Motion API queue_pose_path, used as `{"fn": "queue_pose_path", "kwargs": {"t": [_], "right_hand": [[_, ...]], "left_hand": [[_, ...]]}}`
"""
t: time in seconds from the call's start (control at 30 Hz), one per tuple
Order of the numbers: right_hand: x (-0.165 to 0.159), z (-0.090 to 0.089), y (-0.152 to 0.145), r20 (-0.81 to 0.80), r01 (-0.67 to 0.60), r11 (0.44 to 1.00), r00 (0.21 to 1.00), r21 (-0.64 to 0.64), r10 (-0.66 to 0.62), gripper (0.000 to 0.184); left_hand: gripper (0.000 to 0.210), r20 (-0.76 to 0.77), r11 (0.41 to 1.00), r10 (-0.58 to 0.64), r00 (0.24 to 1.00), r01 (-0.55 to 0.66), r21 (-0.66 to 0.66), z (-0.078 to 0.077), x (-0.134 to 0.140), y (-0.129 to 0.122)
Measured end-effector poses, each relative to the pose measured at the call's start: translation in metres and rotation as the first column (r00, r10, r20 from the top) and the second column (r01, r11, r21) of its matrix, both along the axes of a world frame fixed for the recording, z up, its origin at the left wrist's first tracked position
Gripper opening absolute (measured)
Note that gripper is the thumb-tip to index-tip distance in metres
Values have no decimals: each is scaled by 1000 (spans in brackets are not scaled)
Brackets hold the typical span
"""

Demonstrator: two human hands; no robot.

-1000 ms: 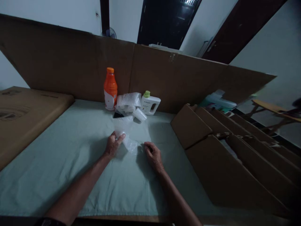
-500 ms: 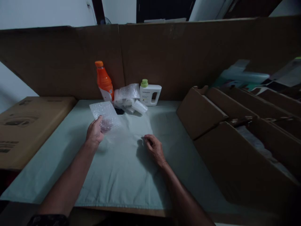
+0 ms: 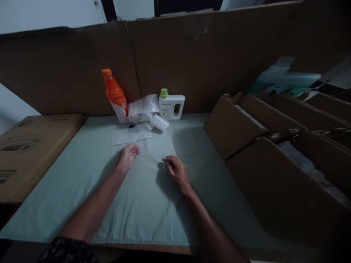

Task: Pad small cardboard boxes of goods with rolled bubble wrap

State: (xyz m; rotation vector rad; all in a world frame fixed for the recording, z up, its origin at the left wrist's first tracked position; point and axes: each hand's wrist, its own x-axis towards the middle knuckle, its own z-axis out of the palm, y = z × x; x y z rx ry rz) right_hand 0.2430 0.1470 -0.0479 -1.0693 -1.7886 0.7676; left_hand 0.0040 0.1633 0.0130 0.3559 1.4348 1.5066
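Note:
My left hand (image 3: 128, 156) is open over the cloth, its fingers stretched out to the right and nothing in them. Just beyond its fingertips a sheet of bubble wrap (image 3: 131, 134) lies flat on the cloth. My right hand (image 3: 177, 171) rests low over the middle of the cloth, its fingers loosely curled with a gap to the thumb; I see nothing in it. Behind the sheet are white items in bubble wrap (image 3: 145, 106). A tilted orange bottle (image 3: 115, 94) leans at their left, and a white jug with a green cap (image 3: 168, 106) stands at their right.
A pale green cloth (image 3: 131, 204) covers the table. Open cardboard bins (image 3: 274, 175) fill the right side, one holding pale wrapped items (image 3: 298, 159). A closed cardboard box (image 3: 35, 146) lies at the left. A tall cardboard panel (image 3: 208, 62) borders the back.
My left hand has let go of the bubble wrap sheet and moved right and slightly down. The sheet now lies in front of the wrapped items. My right hand has barely moved.

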Motion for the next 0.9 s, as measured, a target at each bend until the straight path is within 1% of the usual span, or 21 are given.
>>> {"fn": "queue_pose_path", "kwargs": {"t": [0.03, 0.07, 0.1, 0.17, 0.23, 0.27, 0.33, 0.43, 0.47, 0.53, 0.57, 0.63, 0.67, 0.7, 0.77, 0.83, 0.87, 0.9], "right_hand": [[-1, -1, 0, 4, -3, 1000, 1000, -5, 3, 19], [-1, -1, 0, 10, -6, 1000, 1000, -11, 6, 19], [-2, -1, 0, 18, -5, 1000, 1000, -18, 6, 19], [-4, 1, -1, 41, 2, 1000, 999, -31, -1, 20], [-5, 5, -5, 76, 12, 999, 997, -42, -9, 22], [-5, 8, -7, 96, 16, 999, 995, -47, -12, 22], [-6, 11, -10, 141, 25, 998, 990, -54, -17, 21], [-6, 14, -10, 210, 51, 997, 977, -64, -37, 20], [-6, 15, -10, 233, 64, 996, 971, -66, -47, 20], [-7, 17, -12, 277, 84, 994, 959, -65, -63, 20], [-8, 19, -14, 299, 88, 994, 952, -62, -66, 20], [-8, 26, -20, 339, 93, 995, 938, -44, -73, 20], [-7, 33, -24, 356, 100, 995, 931, -26, -84, 19], [-4, 43, -30, 370, 111, 994, 923, -3, -102, 18], [11, 70, -43, 379, 155, 986, 910, 65, -168, 22], [39, 106, -58, 379, 233, 952, 878, 200, -294, 29], [58, 125, -66, 382, 293, 880, 816, 375, -434, 31], [80, 144, -74, 375, 344, 787, 735, 512, -565, 35]], "left_hand": [[37, -167, 1000, -11, 986, 12, 5, -3, 2, -10], [40, -336, 999, -40, 941, 44, 4, -3, 3, -15], [43, -482, 996, -80, 872, 89, -3, -1, 2, -17], [47, -698, 975, -188, 691, 215, -49, 8, 0, -12], [49, -814, 926, -316, 487, 347, -152, 16, -3, -3], [49, -842, 892, -375, 388, 398, -214, 18, -4, 1], [50, -867, 835, -450, 215, 445, -323, 18, -5, 6], [54, -882, 797, -470, 23, 440, -413, 8, -6, 8], [56, -887, 796, -461, -33, 428, -429, 2, -6, 5], [58, -894, 793, -424, -146, 417, -444, -10, -2, -9], [58, -896, 789, -395, -202, 425, -443, -19, 2, -22], [54, -889, 763, -282, -360, 478, -435, -39, 14, -55], [53, -885, 732, -212, -414, 533, -425, -49, 20, -75], [51, -886, 698, -135, -443, 592, -402, -59, 26, -96], [52, -892, 654, 17, -451, 680, -331, -75, 35, -138], [59, -891, 607, 116, -439, 742, -286, -80, 41, -176], [63, -892, 586, 147, -427, 765, -269, -79, 44, -192], [66, -896, 568, 162, -413, 782, -257, -75, 46, -205]]}}
